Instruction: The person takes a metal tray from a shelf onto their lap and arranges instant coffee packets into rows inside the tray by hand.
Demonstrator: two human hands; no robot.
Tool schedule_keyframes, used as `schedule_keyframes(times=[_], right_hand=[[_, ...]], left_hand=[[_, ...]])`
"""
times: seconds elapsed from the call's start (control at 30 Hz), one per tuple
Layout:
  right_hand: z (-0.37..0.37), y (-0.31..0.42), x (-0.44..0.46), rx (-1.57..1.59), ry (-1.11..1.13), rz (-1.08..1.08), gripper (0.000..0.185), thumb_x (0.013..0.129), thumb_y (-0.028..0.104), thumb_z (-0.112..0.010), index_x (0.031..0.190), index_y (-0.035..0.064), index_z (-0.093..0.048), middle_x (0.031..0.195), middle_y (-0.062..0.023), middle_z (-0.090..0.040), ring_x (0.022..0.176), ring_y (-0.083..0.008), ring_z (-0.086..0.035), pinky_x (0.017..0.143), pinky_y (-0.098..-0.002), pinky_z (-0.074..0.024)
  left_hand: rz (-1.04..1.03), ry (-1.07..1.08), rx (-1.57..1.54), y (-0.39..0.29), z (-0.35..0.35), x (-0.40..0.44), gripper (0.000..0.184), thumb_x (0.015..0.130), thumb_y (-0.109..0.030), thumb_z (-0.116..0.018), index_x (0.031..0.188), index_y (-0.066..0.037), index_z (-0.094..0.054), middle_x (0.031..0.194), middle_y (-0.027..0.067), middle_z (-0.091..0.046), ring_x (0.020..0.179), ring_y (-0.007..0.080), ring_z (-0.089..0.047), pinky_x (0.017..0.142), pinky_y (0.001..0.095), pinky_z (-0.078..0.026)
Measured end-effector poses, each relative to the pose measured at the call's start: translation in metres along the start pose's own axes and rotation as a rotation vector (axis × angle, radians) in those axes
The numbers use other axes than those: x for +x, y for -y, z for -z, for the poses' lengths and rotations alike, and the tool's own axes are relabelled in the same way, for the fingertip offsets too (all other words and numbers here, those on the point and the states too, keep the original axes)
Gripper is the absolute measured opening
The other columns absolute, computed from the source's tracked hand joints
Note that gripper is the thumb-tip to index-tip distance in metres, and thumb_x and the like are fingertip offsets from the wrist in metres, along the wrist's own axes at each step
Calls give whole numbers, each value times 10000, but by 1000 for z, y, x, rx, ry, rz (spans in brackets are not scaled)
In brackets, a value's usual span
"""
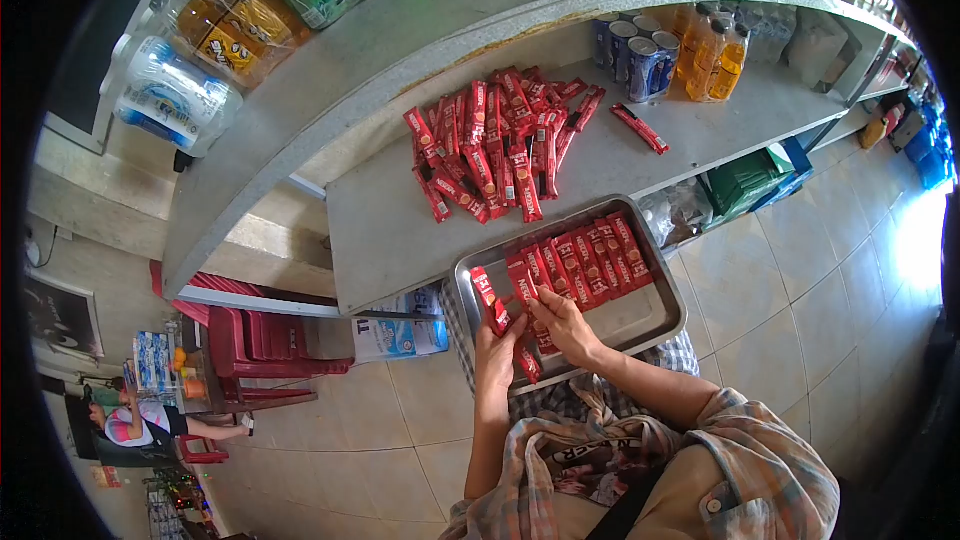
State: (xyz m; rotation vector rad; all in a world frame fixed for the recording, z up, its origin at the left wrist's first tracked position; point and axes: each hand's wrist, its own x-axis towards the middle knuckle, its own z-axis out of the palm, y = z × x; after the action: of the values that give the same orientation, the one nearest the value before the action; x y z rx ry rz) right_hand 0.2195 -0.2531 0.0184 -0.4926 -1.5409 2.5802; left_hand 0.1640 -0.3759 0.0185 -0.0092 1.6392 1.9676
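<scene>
A metal tray [640,325] rests on my lap, with red sachets [590,260] standing side by side in a row inside it. My left hand [497,348], at the tray's left side, is closed round a few red sachets [487,295]. Over the left end of the row, my right hand [567,328] has its fingers on a red sachet [523,280]. Beyond the tray, a loose pile of red sachets [490,140] lies on the grey shelf [380,240], and a single sachet [638,128] lies apart to its right.
Blue cans [645,65] and orange bottles [715,55] stand at the shelf's back right. Wrapped drinks [230,25] sit on the curved upper counter [330,65]. Red plastic chairs [265,345] are at the left, and another person [140,423] is farther off. A green bag [750,180] lies below the shelf.
</scene>
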Motion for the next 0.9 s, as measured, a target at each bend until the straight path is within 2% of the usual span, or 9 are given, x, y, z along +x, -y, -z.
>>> schedule_keyframes(times=[0.17,0.27,0.3,0.5,0.7,0.8,0.83,0.87,0.9], right_hand=[[-3,-8,13,-149,-28,56,394,964,218,-509,1287,-5,-469,960,-26,-560,833,-103,-516,738,-249,-440],[-2,-31,22,-604,-157,460,449,949,231,-528,1316,-6,-427,1137,-149,-558,1033,-225,-539,892,-326,-423],[0,-21,12,-653,-139,411,477,906,203,-576,1316,14,-421,1238,-205,-513,1175,-319,-477,996,-392,-361],[16,-17,10,-875,-168,529,352,807,102,-633,1152,73,-567,1162,-161,-558,1092,-358,-496,952,-444,-384],[22,-20,7,-1055,-63,700,199,769,69,-658,967,48,-653,1034,-120,-616,990,-286,-552,906,-422,-417],[17,-24,4,-1038,66,739,242,774,103,-660,1004,31,-648,1058,-107,-620,997,-252,-561,932,-417,-409],[12,-19,2,-1013,65,744,246,812,143,-654,1009,-3,-634,950,-124,-649,916,-264,-614,863,-379,-465],[7,-10,-2,-899,107,583,246,830,164,-646,1004,-10,-630,906,-127,-654,872,-259,-629,821,-368,-481],[2,1,-8,-783,151,422,251,849,185,-638,998,-17,-626,862,-129,-659,828,-254,-644,778,-357,-496]], left_hand=[[4,-79,63,-9,-5,3,388,848,-5,-634,1218,-23,-520,1021,58,-642,882,131,-610,768,271,-494],[-104,-108,124,4,13,22,327,832,-4,-644,1145,-19,-549,1005,66,-646,857,142,-617,758,274,-487],[-132,-190,295,3,20,29,313,826,-5,-646,1125,-14,-553,995,69,-649,856,148,-618,758,284,-487],[-156,-264,961,5,30,58,359,758,-140,-695,1064,-12,-558,953,188,-656,905,354,-638,782,421,-481],[-298,-372,1097,16,15,55,346,737,-116,-718,1027,1,-570,1004,209,-615,922,384,-604,802,421,-474],[-343,-366,680,12,24,49,362,789,-177,-737,1068,-16,-574,1024,127,-597,870,234,-598,758,342,-482],[-424,-307,284,15,26,51,376,835,-241,-705,1133,-67,-556,960,2,-580,799,132,-585,674,262,-476],[-152,-236,134,-18,16,33,428,878,-344,-644,1186,-75,-518,1051,44,-592,828,134,-574,613,249,-464],[-133,-140,-75,-25,19,30,465,888,-418,-591,1193,-76,-514,1095,69,-590,825,138,-573,590,250,-457]])
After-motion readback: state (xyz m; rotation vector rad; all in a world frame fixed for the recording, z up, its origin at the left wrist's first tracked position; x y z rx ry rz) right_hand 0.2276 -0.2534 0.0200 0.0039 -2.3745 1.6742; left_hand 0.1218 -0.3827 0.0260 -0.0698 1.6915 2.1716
